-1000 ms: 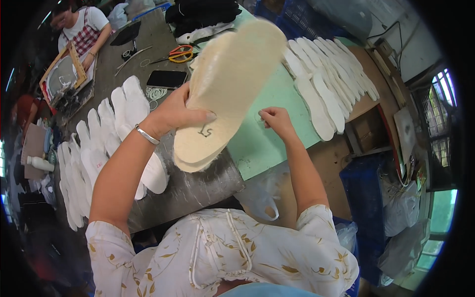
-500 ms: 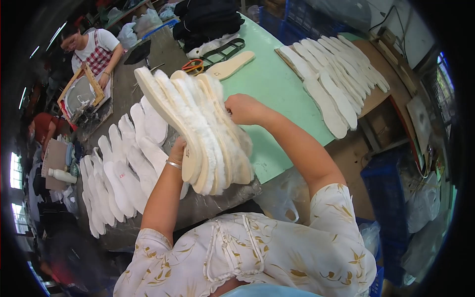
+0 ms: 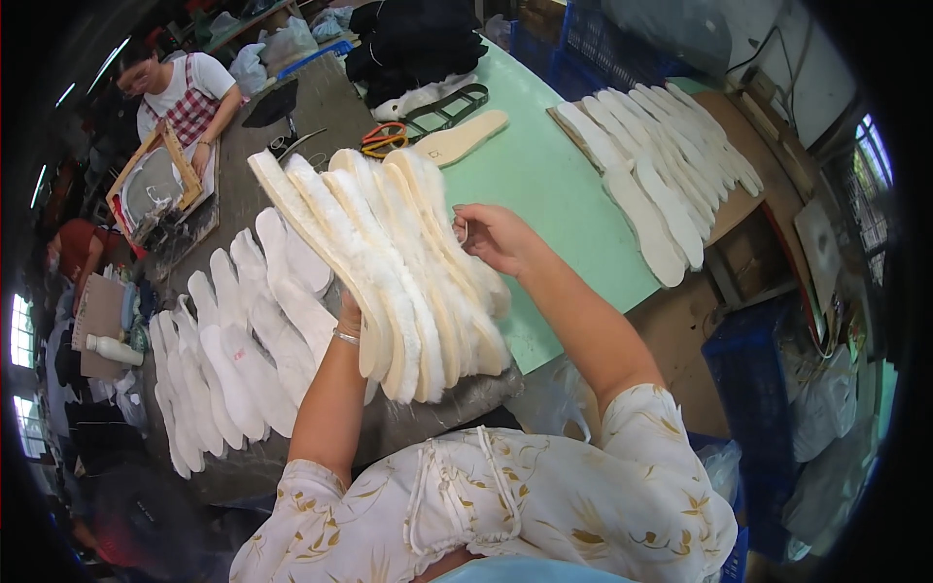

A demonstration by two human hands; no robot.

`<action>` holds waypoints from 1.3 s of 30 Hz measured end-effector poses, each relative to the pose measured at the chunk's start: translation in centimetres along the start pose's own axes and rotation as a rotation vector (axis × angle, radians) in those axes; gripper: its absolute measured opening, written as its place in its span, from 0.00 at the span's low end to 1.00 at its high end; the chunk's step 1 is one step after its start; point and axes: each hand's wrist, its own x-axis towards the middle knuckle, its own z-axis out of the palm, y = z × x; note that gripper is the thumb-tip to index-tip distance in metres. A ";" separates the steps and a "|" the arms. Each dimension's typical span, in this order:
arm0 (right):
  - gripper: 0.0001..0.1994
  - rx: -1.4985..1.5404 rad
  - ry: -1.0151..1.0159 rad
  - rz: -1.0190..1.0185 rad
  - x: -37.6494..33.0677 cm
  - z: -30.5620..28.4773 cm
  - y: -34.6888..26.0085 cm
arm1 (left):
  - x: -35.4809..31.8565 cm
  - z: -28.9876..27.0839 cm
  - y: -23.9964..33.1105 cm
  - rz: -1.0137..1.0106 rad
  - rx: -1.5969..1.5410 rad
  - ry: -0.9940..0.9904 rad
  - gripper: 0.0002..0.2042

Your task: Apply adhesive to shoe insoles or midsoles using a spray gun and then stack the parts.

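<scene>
A thick bundle of cream insoles with white fleece (image 3: 413, 282) stands on edge in front of me, its layers fanned. My left hand (image 3: 351, 316) grips it from the left side; most of the fingers are hidden behind the insoles. To the bundle's right is my right hand (image 3: 496, 240), thumb and fingers curled together. A small pale curved bit shows at its fingertips, too small to name. Several white insoles (image 3: 248, 364) lie overlapping on the dark table to the left. A single cream insole (image 3: 465, 139) rests beyond the bundle, beside orange-handled scissors (image 3: 385, 139).
A light green tabletop (image 3: 530, 282) spreads to the right. Rows of pale insoles (image 3: 671, 175) lie on a board at the far right. Black folded material (image 3: 413, 49) is piled at the back. At the far left another person (image 3: 194, 97) works with a wooden frame (image 3: 160, 185).
My right hand has shifted slightly right and down, and its fingers have loosened from a tighter fist. The bundle's top has tipped a little leftward.
</scene>
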 end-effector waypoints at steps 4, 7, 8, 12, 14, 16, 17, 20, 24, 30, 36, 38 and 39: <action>0.06 0.428 0.079 -0.103 -0.1 -0.5 -0.2 | 0.2 -1.7 1.7 -0.086 -0.082 -0.018 0.34; 0.07 0.535 0.007 -0.244 1.5 -5.8 -3.2 | 0.2 -0.9 1.7 -0.123 0.074 -0.128 0.31; 0.12 0.467 -0.049 -0.238 1.5 -6.5 -4.7 | 0.0 0.7 2.1 -0.208 0.030 -0.082 0.35; 0.20 -0.286 -0.186 -0.108 0.2 -1.4 -11.5 | -0.1 1.9 3.7 -0.221 0.614 -0.171 0.41; 0.23 -0.549 -0.267 -0.068 -0.4 0.7 -14.2 | 1.0 4.0 4.0 -0.315 0.752 -0.237 0.42; 0.22 -0.695 -0.265 0.003 -1.0 2.4 -16.4 | 2.4 6.9 3.2 -0.338 0.896 -0.316 0.44; 0.22 -0.763 -0.253 0.031 -1.4 2.5 -17.2 | 2.9 9.4 2.3 -0.313 0.936 -0.382 0.46; 0.21 -0.899 -0.171 0.018 -3.3 5.9 -18.6 | 4.2 9.7 1.9 -0.274 0.940 -0.430 0.50; 0.19 -0.935 -0.197 -0.202 -9.2 3.8 -19.6 | 5.7 9.7 -0.1 -0.242 0.983 -0.465 0.50; 0.21 -1.127 -0.224 -0.189 -15.2 3.7 -19.5 | 7.9 9.3 -0.5 -0.296 1.293 -0.481 0.46; 0.17 -1.307 -0.123 -0.325 -18.2 1.6 -18.8 | 9.7 11.1 -1.1 -0.392 1.428 -0.479 0.45; 0.14 -1.320 0.016 -0.295 -18.4 3.0 -18.1 | 10.3 10.3 -1.5 -0.376 1.409 -0.459 0.45; 0.12 -1.337 0.026 -0.266 -18.6 2.5 -18.0 | 10.5 10.1 -1.7 -0.374 1.376 -0.453 0.48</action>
